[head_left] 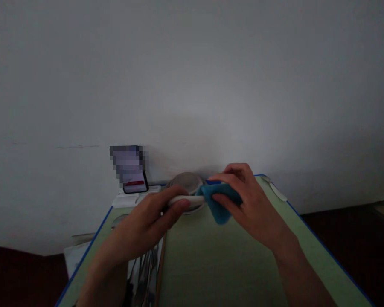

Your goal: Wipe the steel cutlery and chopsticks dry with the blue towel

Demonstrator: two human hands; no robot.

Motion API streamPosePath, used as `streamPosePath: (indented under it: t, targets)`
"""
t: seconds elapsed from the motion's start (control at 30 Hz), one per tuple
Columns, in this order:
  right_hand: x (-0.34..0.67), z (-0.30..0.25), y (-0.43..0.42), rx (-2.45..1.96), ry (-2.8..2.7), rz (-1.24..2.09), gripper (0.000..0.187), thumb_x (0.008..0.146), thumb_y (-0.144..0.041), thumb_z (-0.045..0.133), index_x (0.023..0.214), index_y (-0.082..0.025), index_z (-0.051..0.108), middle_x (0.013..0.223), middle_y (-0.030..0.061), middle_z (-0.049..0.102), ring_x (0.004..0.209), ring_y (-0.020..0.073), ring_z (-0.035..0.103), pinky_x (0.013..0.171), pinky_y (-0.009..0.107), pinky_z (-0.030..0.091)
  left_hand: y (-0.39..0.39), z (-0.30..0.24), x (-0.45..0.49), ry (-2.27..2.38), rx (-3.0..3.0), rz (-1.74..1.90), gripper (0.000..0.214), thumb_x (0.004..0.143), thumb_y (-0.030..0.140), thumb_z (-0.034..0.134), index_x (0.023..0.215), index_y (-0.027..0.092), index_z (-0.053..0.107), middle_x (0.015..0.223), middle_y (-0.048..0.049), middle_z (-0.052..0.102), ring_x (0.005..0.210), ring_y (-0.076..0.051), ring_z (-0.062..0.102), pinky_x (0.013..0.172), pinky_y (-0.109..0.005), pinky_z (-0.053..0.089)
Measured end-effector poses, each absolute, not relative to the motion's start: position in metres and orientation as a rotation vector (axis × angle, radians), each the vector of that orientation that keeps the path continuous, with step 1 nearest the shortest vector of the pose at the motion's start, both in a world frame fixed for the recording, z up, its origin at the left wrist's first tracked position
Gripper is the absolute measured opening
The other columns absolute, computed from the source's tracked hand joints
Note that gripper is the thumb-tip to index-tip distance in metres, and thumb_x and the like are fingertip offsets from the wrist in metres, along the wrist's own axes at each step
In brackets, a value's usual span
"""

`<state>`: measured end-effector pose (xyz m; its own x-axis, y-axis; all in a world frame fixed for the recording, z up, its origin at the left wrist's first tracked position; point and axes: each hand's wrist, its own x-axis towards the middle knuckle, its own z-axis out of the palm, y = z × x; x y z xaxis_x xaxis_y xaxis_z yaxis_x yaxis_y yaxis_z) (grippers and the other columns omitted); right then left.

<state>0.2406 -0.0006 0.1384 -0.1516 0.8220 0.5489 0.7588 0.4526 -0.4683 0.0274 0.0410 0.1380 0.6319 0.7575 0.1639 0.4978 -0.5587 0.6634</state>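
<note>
Between both hands, above the far half of the table, is a utensil with a white handle (195, 200). My left hand (158, 211) is closed around the handle, thumb in front. A blue cloth (220, 209) is pinched in my right hand (246, 192) and folded over the utensil's right end, so that end is hidden and its kind cannot be told. Just behind the hands, a round metal dish or lid (187, 181) is partly covered by my left fingers and the handle.
A phone (134, 170) leans on a white stand (126, 199) at the far left. Several metal utensils (144, 273) lie in a tray under my left forearm. Another white-handled utensil (277, 191) lies at the right edge of the green table (217, 264). A wall (192, 85) rises behind.
</note>
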Motion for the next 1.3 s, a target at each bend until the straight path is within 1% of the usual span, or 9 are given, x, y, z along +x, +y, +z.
streamPosePath:
  t: [0.2,0.3,0.5,0.63,0.8,0.9,0.97,1.17,1.3]
  targets:
    - [0.25,0.136,0.001,-1.318,-2.271,0.069,0.038,0.081,-0.043,0.051,0.115,-0.027,0.051,0.116,0.0015,0.054,0.113,0.0191,0.044,0.105,0.044,0.022,0.054,0.137,0.026,1.02,1.982,0.686,0.031,0.088,0.038,0.036,0.068,0.016,0.046,0.053,0.0055,0.04,0.047,-0.007,0.037,0.044,-0.019,0.03]
    - [0.255,0.131,0.001,-1.358,-2.382,0.027,0.07,0.072,-0.051,0.058,0.132,-0.026,0.032,0.136,0.0008,0.039,0.127,0.0217,0.028,0.108,0.046,0.013,0.057,0.133,0.028,1.031,1.851,0.747,0.036,0.087,0.04,0.037,0.061,0.016,0.043,0.05,0.006,0.038,0.046,-0.007,0.035,0.045,-0.019,0.029]
    - [0.237,0.112,0.008,-1.443,-2.349,-0.113,0.103,0.057,-0.03,0.074,0.139,-0.02,0.012,0.146,0.0053,0.015,0.132,0.0271,0.008,0.109,0.047,0.01,0.063,0.12,0.04,0.904,1.558,0.815,0.037,0.086,0.041,0.04,0.059,0.015,0.043,0.047,0.0061,0.037,0.042,-0.006,0.033,0.041,-0.019,0.027]
    - [0.228,0.113,0.013,-1.436,-2.067,-0.247,0.076,0.068,-0.01,0.06,0.135,-0.022,0.027,0.143,0.0104,0.019,0.131,0.0278,0.014,0.106,0.048,0.015,0.064,0.12,0.046,0.862,1.388,0.907,0.036,0.085,0.039,0.042,0.057,0.016,0.041,0.046,0.0068,0.032,0.039,-0.005,0.032,0.038,-0.018,0.026]
    - [0.245,0.121,0.014,-1.261,-1.808,-0.073,0.043,0.074,-0.009,0.047,0.116,-0.02,0.047,0.109,0.0062,0.056,0.101,0.021,0.052,0.09,0.038,0.04,0.062,0.128,0.038,0.894,1.528,0.883,0.033,0.085,0.039,0.043,0.062,0.016,0.045,0.049,0.0061,0.038,0.041,-0.005,0.034,0.039,-0.017,0.027]
    - [0.265,0.121,0.017,-1.422,-1.497,0.191,0.018,0.08,-0.026,0.048,0.091,-0.018,0.06,0.068,-0.0008,0.06,0.06,0.015,0.055,0.057,0.028,0.045,0.062,0.13,0.025,0.969,1.73,0.741,0.026,0.084,0.04,0.044,0.094,0.019,0.054,0.059,0.0034,0.052,0.05,-0.008,0.045,0.046,-0.018,0.036]
    - [0.277,0.119,0.02,-1.497,-1.255,0.426,0.023,0.077,-0.037,0.051,0.073,-0.016,0.061,0.052,-0.003,0.053,0.048,0.0133,0.05,0.045,0.025,0.04,0.062,0.129,0.018,1.043,1.846,0.64,0.034,0.084,0.042,0.043,0.111,0.022,0.05,0.063,0.0024,0.054,0.053,-0.01,0.048,0.045,-0.019,0.038]
    - [0.297,0.124,0.02,-1.312,-0.884,0.678,0.019,0.068,-0.04,0.057,0.071,-0.022,0.062,0.059,0.0006,0.062,0.059,0.0187,0.059,0.054,0.03,0.047,0.059,0.132,0.016,1.221,1.92,0.659,0.036,0.083,0.045,0.039,0.095,0.018,0.06,0.049,0.0045,0.044,0.04,-0.008,0.037,0.036,-0.018,0.029]
    - [0.294,0.126,0.015,-1.225,-1.048,0.749,0.014,0.07,-0.037,0.055,0.072,-0.026,0.062,0.062,0.0006,0.065,0.067,0.0214,0.062,0.059,0.034,0.05,0.058,0.135,0.03,1.159,2.067,0.639,0.031,0.081,0.044,0.045,0.085,0.019,0.064,0.06,0.0006,0.056,0.048,-0.009,0.043,0.042,-0.018,0.033]
